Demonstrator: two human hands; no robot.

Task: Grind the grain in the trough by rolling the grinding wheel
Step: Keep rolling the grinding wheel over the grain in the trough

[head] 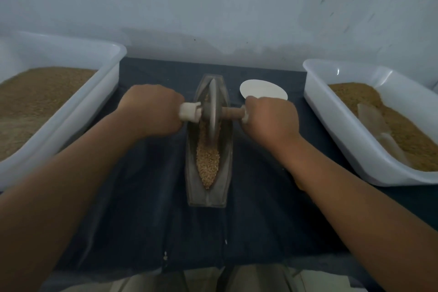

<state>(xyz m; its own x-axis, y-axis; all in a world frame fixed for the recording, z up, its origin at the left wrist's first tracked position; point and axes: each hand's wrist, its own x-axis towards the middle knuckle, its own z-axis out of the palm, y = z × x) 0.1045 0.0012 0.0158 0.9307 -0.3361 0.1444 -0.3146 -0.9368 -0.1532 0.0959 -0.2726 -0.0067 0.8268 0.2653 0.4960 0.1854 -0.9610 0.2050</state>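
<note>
A narrow boat-shaped metal trough (208, 194) lies lengthwise on a dark cloth in the middle of the table. Tan grain (207, 161) fills its near half. An upright grinding wheel (212, 111) stands in the trough's far half, on a wooden axle (233, 112) with white-wrapped ends. My left hand (151, 111) grips the left end of the axle. My right hand (271, 118) grips the right end. The fingers are hidden under the hands.
A big white tub (104, 83) of ground tan meal stands at the left. Another white tub (336, 111) at the right holds grain and a pale scoop (376, 123). A white round plate (263, 90) lies behind my right hand. A pale wall rises close behind.
</note>
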